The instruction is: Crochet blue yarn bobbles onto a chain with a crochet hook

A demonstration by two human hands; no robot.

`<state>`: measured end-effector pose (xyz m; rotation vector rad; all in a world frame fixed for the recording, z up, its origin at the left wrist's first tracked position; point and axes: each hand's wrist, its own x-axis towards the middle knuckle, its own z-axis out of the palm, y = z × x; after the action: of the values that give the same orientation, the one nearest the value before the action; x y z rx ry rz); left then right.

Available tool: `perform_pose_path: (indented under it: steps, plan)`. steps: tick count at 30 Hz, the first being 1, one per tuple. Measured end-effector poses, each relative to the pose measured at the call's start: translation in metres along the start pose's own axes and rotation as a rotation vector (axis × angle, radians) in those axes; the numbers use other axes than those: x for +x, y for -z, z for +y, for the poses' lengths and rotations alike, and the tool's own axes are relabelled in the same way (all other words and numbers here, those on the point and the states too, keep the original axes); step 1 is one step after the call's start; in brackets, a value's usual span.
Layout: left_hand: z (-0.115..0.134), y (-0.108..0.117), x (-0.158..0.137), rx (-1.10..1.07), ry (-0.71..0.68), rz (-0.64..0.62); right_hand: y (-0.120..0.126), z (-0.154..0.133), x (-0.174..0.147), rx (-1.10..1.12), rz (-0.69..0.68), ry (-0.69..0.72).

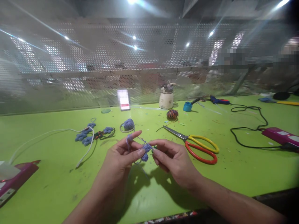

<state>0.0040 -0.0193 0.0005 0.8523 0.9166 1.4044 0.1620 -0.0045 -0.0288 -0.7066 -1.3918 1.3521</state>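
Note:
My left hand [123, 157] pinches a small piece of blue-purple crochet [146, 148] between thumb and fingers, with a strand of yarn [128, 141] looped round the raised index finger. From the other side, my right hand [171, 157] is closed on a thin crochet hook [142, 139], whose shaft reaches across the work's top; a bit of green shows by these fingertips. Just beyond my left hand sits a blue-purple yarn ball [128, 124] beside a ring-shaped band. Scissors [184, 137] with one red and one yellow handle lie open beyond my right hand.
Blue crocheted flowers [85, 137] and a white cable [92, 140] lie left. Behind stand a phone [123, 99], a bottle [166, 99], a multicoloured yarn ball [172, 114] and a blue pot [187, 107]. Magenta power strips [277, 135] flank the green table, before a perforated screen [144, 62].

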Motion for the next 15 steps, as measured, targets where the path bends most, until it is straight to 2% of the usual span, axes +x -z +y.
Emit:
perform_pose_path:
  steps: [9,12,15]
  plan:
    - [0.004,0.008,0.002,-0.004,-0.013,-0.015,0.007,-0.001,0.001,-0.157,-0.036,0.004]
    - [0.005,0.009,0.002,-0.011,-0.022,-0.018,0.009,-0.002,0.000,-0.261,-0.038,0.064]
    - [0.007,0.009,0.001,-0.019,-0.027,-0.031,0.013,-0.004,0.001,-0.408,-0.046,0.187]
